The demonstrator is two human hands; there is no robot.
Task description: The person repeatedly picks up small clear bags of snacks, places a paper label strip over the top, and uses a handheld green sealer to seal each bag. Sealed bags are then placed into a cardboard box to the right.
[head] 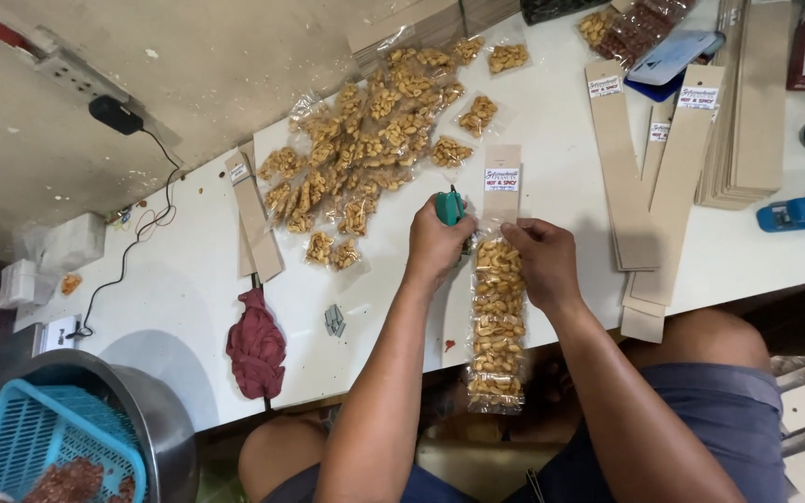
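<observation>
Left hand [437, 244] closed round a green stapler [450, 207], right hand [542, 261] pinching the long peanut bag [497, 321] hanging over the surface's [552, 140] near edge, under its cardboard header [502, 179].

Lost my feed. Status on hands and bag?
Left hand grips green stapler. Right hand pins nut bag by card header. Nothing blocking.
</observation>
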